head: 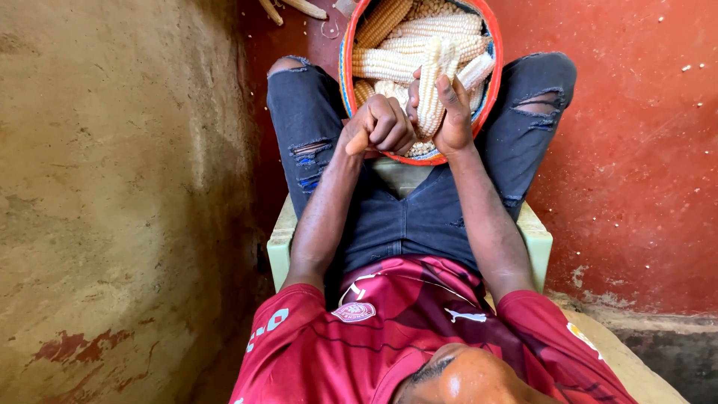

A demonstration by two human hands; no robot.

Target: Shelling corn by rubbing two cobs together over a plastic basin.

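Over red-rimmed basket (490, 90): right hand (452, 112) grips pale corn cob (432, 86); left hand (383, 126) fisted, thumb on cob base.

The maize cob (432, 86) stands almost upright at the upper centre of the frame, a little right of the middle. It is long and pale, cream to off-white, with tight rows of kernels running down its length. Its top end splays slightly and shows a few gaps between the rows (whether kernels are missing there cannot be told). The lower end sinks out of sight between the fingers around it. It rises above the round basket (345, 75), which has a red-orange rim with a blue band on the inner wall and sits tilted between the knees at the top of the frame, filled with similar pale cobs lying crosswise.
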